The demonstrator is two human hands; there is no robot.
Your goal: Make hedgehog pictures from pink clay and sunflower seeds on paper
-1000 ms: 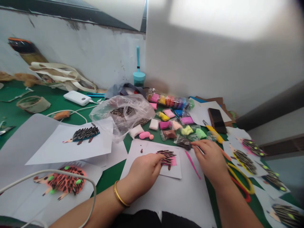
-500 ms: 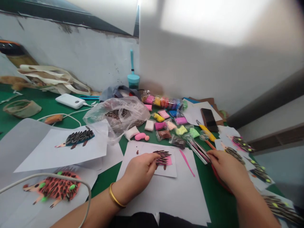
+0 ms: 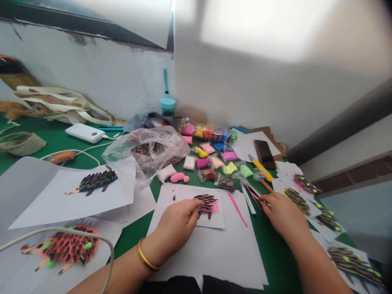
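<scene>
My left hand (image 3: 177, 216), with a gold bangle on the wrist, is closed in a pinch at the left edge of a small hedgehog (image 3: 211, 204) made of pink clay and striped sunflower seeds. Whatever its fingertips hold is hidden. The hedgehog lies on a small white card (image 3: 219, 222) on top of larger white paper (image 3: 211, 255). To the right, my right hand (image 3: 286, 216) has its fingers closed at the near ends of several slim tools and a white pen (image 3: 248, 200); what it grips is covered. A pink modelling tool (image 3: 238, 210) lies between the hands.
Behind the paper lie several clay packets (image 3: 229, 168) and a plastic bag (image 3: 147, 151) of seeds. Finished hedgehogs lie left (image 3: 73, 245) and right (image 3: 355, 261). A white cable (image 3: 110, 249) crosses the left foreground. A phone (image 3: 265, 154) and yellow cutter (image 3: 262, 170) sit at right.
My right hand has shifted slightly among the tools, and a red curved part seen under it earlier no longer shows. My left hand stays at the hedgehog. The whole view has turned slightly right.
</scene>
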